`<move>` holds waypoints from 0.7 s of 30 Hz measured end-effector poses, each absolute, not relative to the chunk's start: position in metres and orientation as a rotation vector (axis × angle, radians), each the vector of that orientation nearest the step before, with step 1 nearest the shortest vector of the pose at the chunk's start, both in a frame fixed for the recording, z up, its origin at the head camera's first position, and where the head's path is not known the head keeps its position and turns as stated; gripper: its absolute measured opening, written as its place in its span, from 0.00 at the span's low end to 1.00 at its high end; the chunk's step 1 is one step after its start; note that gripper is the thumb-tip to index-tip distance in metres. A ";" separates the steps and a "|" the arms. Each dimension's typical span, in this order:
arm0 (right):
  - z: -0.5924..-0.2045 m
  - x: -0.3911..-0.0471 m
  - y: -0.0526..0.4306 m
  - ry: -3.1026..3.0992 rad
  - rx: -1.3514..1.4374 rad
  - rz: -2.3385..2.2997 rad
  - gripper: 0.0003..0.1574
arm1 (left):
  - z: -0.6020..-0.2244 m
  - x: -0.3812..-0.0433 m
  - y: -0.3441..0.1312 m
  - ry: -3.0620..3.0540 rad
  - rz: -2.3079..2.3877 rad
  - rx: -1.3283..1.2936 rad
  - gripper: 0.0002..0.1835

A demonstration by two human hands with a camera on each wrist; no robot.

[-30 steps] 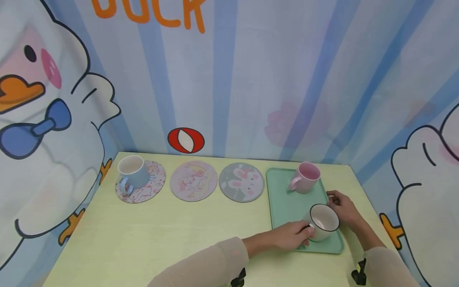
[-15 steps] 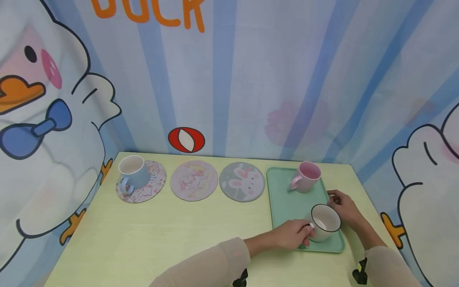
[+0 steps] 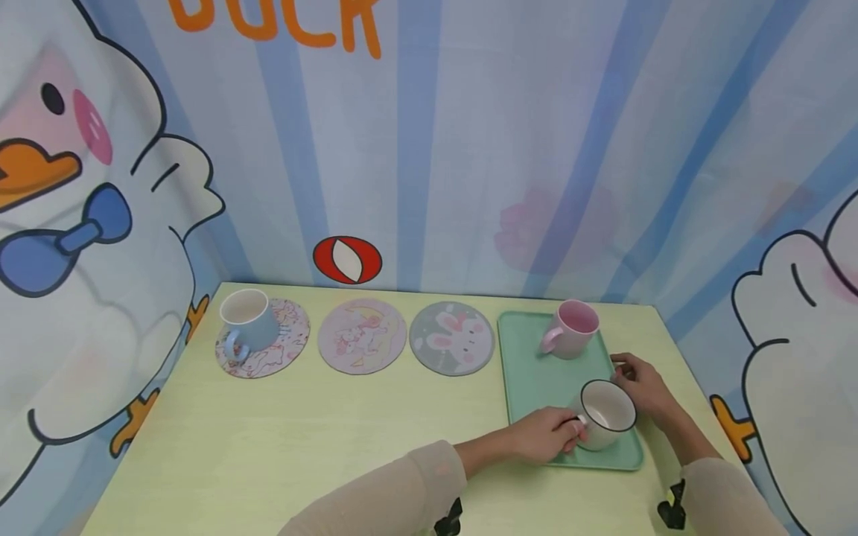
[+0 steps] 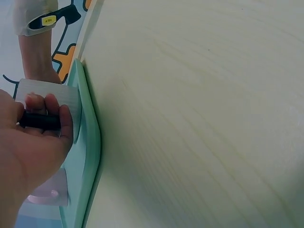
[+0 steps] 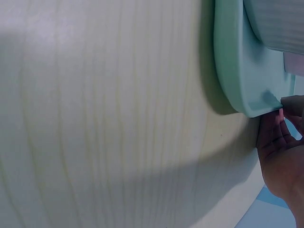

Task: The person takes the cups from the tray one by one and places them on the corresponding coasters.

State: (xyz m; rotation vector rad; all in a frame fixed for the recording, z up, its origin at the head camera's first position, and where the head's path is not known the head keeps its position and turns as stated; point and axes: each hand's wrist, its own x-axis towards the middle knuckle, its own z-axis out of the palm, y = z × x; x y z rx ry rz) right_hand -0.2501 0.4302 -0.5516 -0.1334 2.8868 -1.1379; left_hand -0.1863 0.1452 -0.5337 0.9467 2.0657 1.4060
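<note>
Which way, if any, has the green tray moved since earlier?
No, no visible shift either way: in the head view, the green tray keeps its place on the table, same gap to the rabbit coaster.

Handle point(image 4: 40, 121) partly behind left grip point(image 4: 31, 154)

Head view from above, facing forward and down, wrist views low and close, sharing the green tray point(image 3: 532, 380)
</note>
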 end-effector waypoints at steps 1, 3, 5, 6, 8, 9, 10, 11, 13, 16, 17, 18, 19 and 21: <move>-0.551 -0.250 0.430 2.885 -0.135 -1.138 0.24 | -0.533 -0.186 0.145 2.061 1.410 0.944 0.16; -0.550 -0.250 0.430 2.879 -0.130 -1.141 0.24 | -0.533 -0.186 0.145 2.053 1.418 0.942 0.16; -0.550 -0.250 0.430 2.880 -0.129 -1.139 0.24 | -0.532 -0.186 0.145 2.051 1.424 0.942 0.16; -0.550 -0.250 0.429 2.880 -0.127 -1.141 0.24 | -0.532 -0.186 0.145 2.051 1.425 0.943 0.16; -0.550 -0.251 0.429 2.887 -0.129 -1.140 0.24 | -0.532 -0.186 0.145 2.053 1.429 0.943 0.16; -0.550 -0.251 0.429 2.889 -0.131 -1.140 0.24 | -0.531 -0.186 0.145 2.049 1.434 0.940 0.16; -0.550 -0.251 0.429 2.894 -0.129 -1.137 0.24 | -0.531 -0.185 0.145 2.048 1.437 0.938 0.16; -0.550 -0.251 0.429 2.893 -0.131 -1.140 0.24 | -0.532 -0.185 0.145 2.041 1.444 0.932 0.16; -0.551 -0.252 0.429 2.892 -0.137 -1.138 0.24 | -0.532 -0.184 0.145 2.025 1.460 0.918 0.16; -0.550 -0.252 0.428 2.888 -0.134 -1.138 0.24 | -0.532 -0.183 0.145 1.983 1.497 0.884 0.17; -0.550 -0.251 0.428 2.887 -0.135 -1.136 0.24 | -0.532 -0.182 0.145 1.965 1.510 0.872 0.17; -0.550 -0.251 0.428 2.888 -0.136 -1.133 0.24 | -0.532 -0.182 0.145 1.952 1.519 0.864 0.17; -0.550 -0.250 0.428 2.888 -0.136 -1.131 0.24 | -0.533 -0.181 0.145 1.941 1.526 0.857 0.17; -0.549 -0.250 0.427 2.888 -0.134 -1.129 0.24 | -0.533 -0.181 0.144 1.929 1.535 0.845 0.17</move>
